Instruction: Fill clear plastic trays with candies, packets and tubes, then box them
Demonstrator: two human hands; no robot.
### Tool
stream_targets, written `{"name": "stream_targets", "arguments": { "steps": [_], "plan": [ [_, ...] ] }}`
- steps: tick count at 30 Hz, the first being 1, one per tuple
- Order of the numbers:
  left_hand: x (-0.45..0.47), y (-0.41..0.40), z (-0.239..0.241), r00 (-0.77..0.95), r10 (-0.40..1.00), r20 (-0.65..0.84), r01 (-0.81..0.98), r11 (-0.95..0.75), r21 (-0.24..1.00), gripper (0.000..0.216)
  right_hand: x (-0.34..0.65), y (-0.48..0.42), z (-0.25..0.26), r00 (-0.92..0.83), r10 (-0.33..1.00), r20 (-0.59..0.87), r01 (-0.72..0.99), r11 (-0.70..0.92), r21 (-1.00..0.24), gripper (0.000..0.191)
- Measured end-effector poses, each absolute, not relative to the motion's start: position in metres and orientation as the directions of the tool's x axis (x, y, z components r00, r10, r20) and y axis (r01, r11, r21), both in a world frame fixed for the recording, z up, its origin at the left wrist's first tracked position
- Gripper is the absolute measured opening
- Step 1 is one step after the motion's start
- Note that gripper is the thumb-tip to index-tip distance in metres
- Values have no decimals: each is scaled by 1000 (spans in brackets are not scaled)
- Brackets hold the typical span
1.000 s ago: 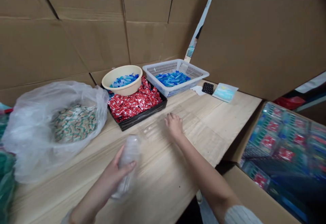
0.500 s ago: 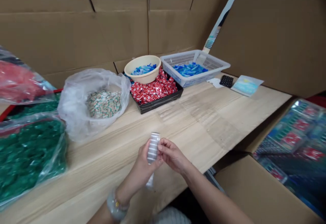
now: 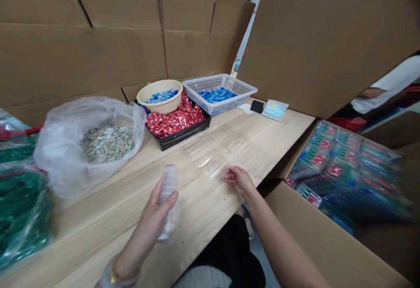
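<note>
My left hand [image 3: 154, 213] is closed around a ribbed, whitish stack of clear plastic trays [image 3: 169, 200], upright and blurred by motion. To the right, my right hand [image 3: 239, 179] is low over the table with its fingers curled together. Its fingertips are at the right edge of a clear plastic tray [image 3: 210, 164] that catches the light on the wooden table [image 3: 131, 218]. More transparent trays [image 3: 243, 148] lie flat beyond it, hard to tell apart.
Behind are a bag of small printed pieces [image 3: 110, 144], a black box of red packets [image 3: 173, 124] bearing a cream bowl [image 3: 160, 109], and a white basket [image 3: 219, 104] of blue pieces. Green items [image 3: 22, 213] lie left. An open carton [image 3: 324, 235] with packed sets stands right; a person's sleeve [image 3: 387, 82] shows beyond.
My hands have moved apart: the left went left with the stack, the right went right to the table. A shiny clear tray now shows by my right fingers. The view has swung right.
</note>
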State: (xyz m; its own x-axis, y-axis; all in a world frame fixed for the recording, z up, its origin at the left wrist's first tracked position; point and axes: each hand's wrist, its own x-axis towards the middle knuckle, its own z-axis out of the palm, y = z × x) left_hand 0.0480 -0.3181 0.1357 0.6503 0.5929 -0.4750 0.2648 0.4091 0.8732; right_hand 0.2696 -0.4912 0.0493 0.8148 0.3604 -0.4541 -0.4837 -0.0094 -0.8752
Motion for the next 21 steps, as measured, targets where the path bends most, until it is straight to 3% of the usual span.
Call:
{"name": "stream_targets", "arguments": {
  "steps": [3, 5, 8, 11, 14, 17, 21],
  "plan": [
    [54, -333, 129, 618, 630, -470, 347, 318, 882, 64, 256, -486, 60, 838, 293, -459, -425, -175, -888, 17],
    [60, -344, 117, 664, 627, -407, 350, 220, 910, 60, 226, -478, 68, 828, 443, -343, -341, -87, -936, 25],
    [69, -358, 99, 761, 550, -344, 313, 152, 937, 57, 177, -461, 69, 598, 762, -250, -529, 141, -837, 33],
    [71, -362, 85, 744, 541, -393, 357, 176, 918, 60, 155, -446, 58, 462, 854, -237, -727, 212, -653, 34],
    [66, -360, 78, 740, 527, -418, 393, 165, 904, 66, 157, -443, 50, 415, 874, -253, -784, 203, -587, 32],
    [61, -363, 76, 777, 520, -354, 385, 51, 922, 63, 164, -451, 58, 423, 849, -316, -694, 79, -716, 30],
    [65, -379, 87, 832, 532, -156, 332, -253, 909, 54, 163, -476, 85, 552, 759, -347, -394, -129, -910, 24]
  ]
}}
